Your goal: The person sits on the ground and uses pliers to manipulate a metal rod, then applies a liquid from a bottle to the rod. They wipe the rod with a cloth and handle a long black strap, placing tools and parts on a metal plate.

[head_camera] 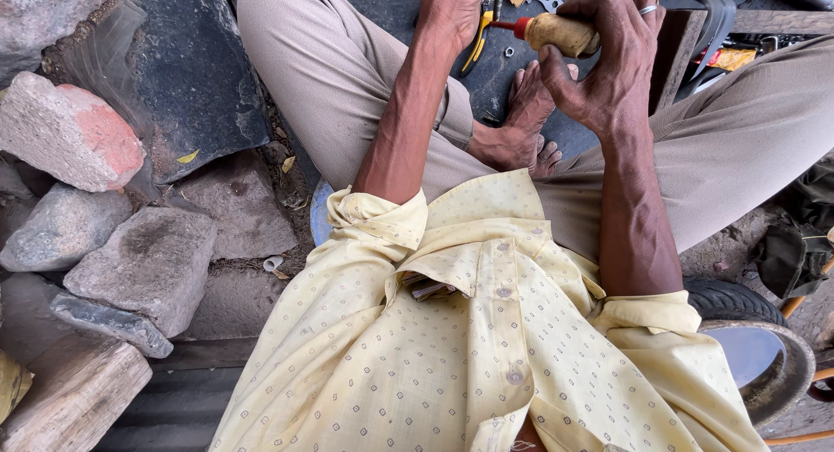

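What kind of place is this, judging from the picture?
Probably an outdoor roadside repair spot on the ground. Rough grey and reddish stones lie beside the seated person, the right hand grips a wooden-handled tool, and a black rubber tyre sits nearby.

We see a hand tool with a fat, rounded handle of pale, scuffed wood (563,32) lying nearly level near the top of the view, its red collar (521,27) pointing left toward a thin dark metal shank that is mostly hidden. Our right hand (608,65) wraps the wooden handle, fingers curled over its far end. Just left of the collar we see yellow-handled pliers (477,37), their grips slanting down and left below our left hand (453,13), which closes around their upper part at the frame's top edge.
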